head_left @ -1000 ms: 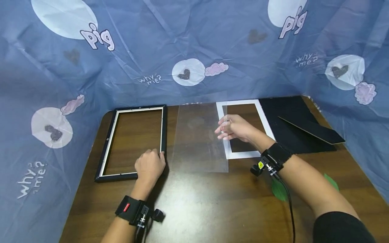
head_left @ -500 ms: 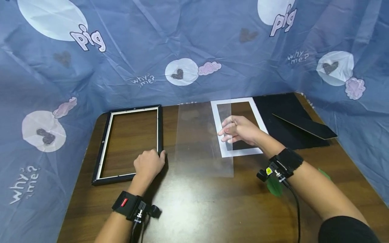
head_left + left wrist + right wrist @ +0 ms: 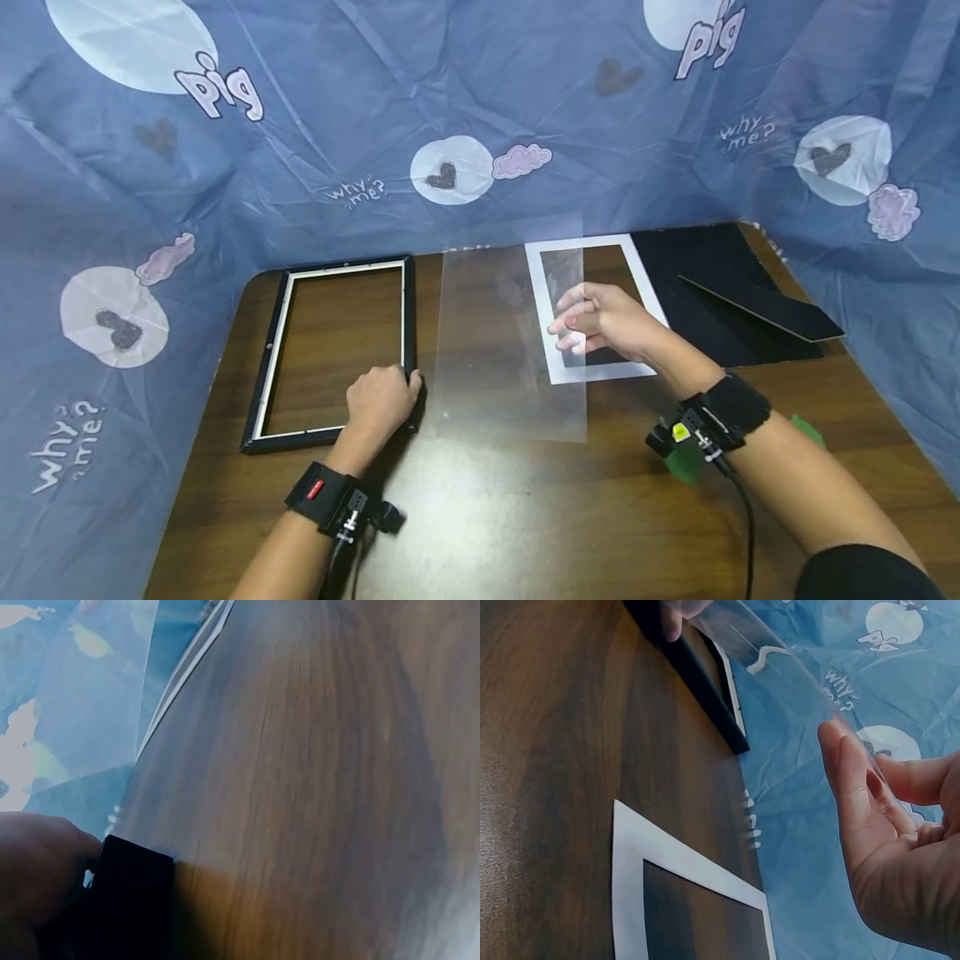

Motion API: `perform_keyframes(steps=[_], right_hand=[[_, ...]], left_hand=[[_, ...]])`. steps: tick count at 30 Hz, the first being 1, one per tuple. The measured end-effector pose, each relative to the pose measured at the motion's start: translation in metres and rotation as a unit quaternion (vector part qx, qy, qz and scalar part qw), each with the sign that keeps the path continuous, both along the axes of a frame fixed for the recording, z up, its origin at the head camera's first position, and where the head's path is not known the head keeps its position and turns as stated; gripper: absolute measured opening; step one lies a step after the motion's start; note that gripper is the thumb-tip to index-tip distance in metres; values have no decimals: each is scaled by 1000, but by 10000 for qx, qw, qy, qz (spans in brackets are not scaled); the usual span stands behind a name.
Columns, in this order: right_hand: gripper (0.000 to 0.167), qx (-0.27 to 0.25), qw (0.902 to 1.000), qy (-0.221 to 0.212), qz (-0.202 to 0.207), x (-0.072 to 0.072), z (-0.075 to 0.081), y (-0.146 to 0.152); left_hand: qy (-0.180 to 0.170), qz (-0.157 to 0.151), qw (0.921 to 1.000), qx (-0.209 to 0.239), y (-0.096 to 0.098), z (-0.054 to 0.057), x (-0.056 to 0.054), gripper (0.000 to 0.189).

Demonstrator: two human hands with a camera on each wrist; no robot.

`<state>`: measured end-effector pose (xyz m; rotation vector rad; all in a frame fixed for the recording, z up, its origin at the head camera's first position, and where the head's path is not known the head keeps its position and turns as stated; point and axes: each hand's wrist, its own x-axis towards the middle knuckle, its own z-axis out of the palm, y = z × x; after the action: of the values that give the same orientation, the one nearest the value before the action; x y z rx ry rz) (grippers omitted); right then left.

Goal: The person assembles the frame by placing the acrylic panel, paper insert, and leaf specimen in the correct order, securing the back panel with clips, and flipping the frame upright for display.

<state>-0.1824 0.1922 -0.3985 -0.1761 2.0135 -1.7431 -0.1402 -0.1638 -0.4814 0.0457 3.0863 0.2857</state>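
Note:
My left hand [image 3: 381,400] grips the right rail of a black picture frame [image 3: 408,317], lying on the table with its pale inner lip facing up. In the left wrist view, the hand [image 3: 37,862] is at the frame's dark rail [image 3: 127,900]. A clear plastic sheet [image 3: 480,358] is held up between the two hands, its right edge pinched by the thumb and fingers of my right hand [image 3: 607,321]. The right wrist view shows this sheet [image 3: 780,682] tilted above the table, with the right hand [image 3: 900,840] at its edge.
A white mat [image 3: 643,271] with a cut-out window lies behind the right hand. Right of it is a black backing board [image 3: 697,258] with its easel leg [image 3: 765,304] raised. A green leaf shape [image 3: 682,462] shows under the right forearm. Patterned blue cloth [image 3: 315,142] hangs along the table's back.
My right hand has shifted a little to the right, carrying the clear sheet with it over the mat. The left hand stays on the frame; the head view has swung slightly.

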Motion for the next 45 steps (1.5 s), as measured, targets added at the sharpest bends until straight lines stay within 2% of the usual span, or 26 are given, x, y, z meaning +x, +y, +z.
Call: perform_keyframes(steps=[8,18,21,24,27,29,31,33,36,39,42,45], right_hand=[[25,-169,9998,0,-118,3,3,10],[29,-287,9994,44,-170,9,7,23],[29,-214,9995,83,-202,11,9,26],[28,-133,9996,123,-230,12,11,30],[29,-107,9994,159,-271,13,12,34],[30,-116,9992,217,-307,15,13,37],[29,-140,9990,231,-348,16,14,38],[28,-165,9989,247,-373,18,14,38],[27,-156,9987,267,-407,22,14,39],[27,-184,9986,236,-436,25,15,38],[23,-326,9985,139,-410,25,16,32],[21,-484,9981,62,-374,22,15,24]], left_hand=[[37,-198,9997,-120,22,2,2,49],[44,-198,9998,-88,37,-1,0,49],[54,-244,9996,-111,36,0,5,51],[146,-625,9974,-330,30,3,16,51],[289,-1297,9895,-563,17,8,29,48],[408,-1782,9817,-534,9,11,36,43],[503,-2129,9754,-285,0,13,42,37],[565,-2332,9707,88,-8,13,45,30],[635,-2440,9654,670,-9,7,46,24],[883,-2393,9587,1257,-4,-3,47,21],[1470,-2296,9476,1664,-2,-15,50,24],[2128,-2087,9381,1766,-3,-24,56,29]])
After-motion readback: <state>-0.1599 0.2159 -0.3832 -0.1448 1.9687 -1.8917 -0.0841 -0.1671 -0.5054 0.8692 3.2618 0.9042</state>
